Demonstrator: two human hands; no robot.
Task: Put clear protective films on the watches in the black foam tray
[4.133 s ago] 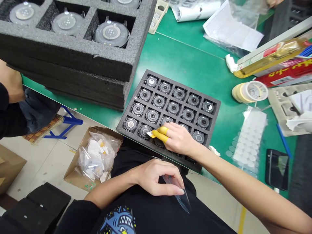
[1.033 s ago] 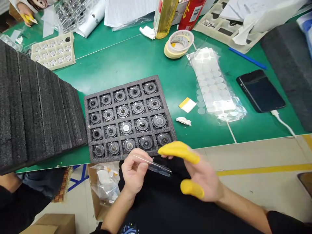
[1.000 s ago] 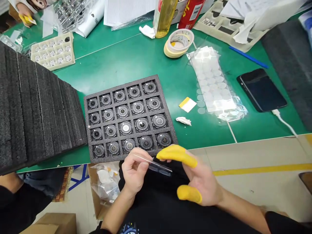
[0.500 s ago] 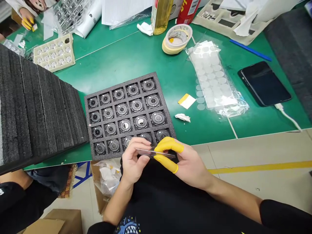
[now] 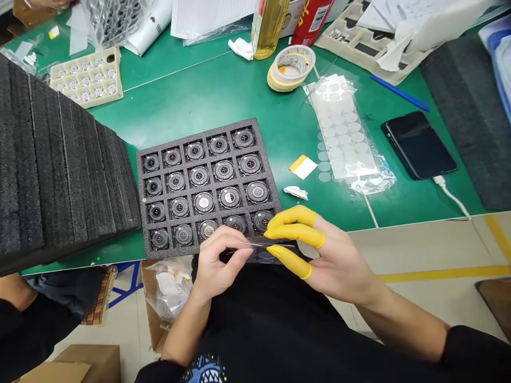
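Film (image 5: 261, 255) is by the tray's (image 5: 265, 170) near edge, pinched between the left hand's (image 5: 217, 264) thumb and fingers. Near the tray's closest right corner, the right hand (image 5: 337, 260) has thumb and fingers parted about the film's other end.

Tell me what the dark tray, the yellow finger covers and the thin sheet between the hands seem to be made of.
Dark tray: probably plastic foam, matte; its surface looks grainy and speckled.
Yellow finger covers: perhaps rubber or latex, smooth; they fit snugly like a thin skin.
Thin sheet: likely clear plastic film, glossy; it looks see-through, with a bright, shiny edge.
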